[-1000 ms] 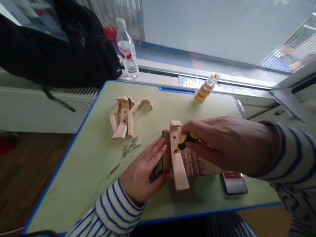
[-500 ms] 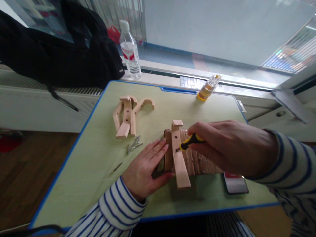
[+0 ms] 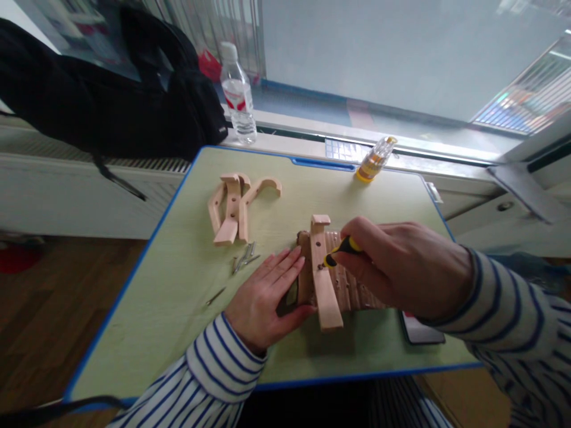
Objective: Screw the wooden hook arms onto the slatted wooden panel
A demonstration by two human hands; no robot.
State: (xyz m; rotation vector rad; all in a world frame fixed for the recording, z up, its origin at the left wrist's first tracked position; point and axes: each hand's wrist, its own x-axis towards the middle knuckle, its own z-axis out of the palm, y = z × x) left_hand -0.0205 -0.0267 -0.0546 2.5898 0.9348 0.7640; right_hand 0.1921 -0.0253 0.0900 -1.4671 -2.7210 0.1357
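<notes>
Two hands (image 3: 263,297) (image 3: 401,267), one gripping a screwdriver (image 3: 342,251), flank one hook (image 3: 327,297), three hooks (image 3: 232,205) beyond.

Looks from the wearer's own head, above the near side of the table (image 3: 147,309), facing forward and down. Sits close enough to set the left hand (image 3: 263,297) and right hand (image 3: 401,267) large below the middle, yet spans nearly the whole table. Reaches past the far edge to the window (image 3: 379,65), and leftward to the black bag (image 3: 125,107) and wooden floor (image 3: 53,303).
</notes>
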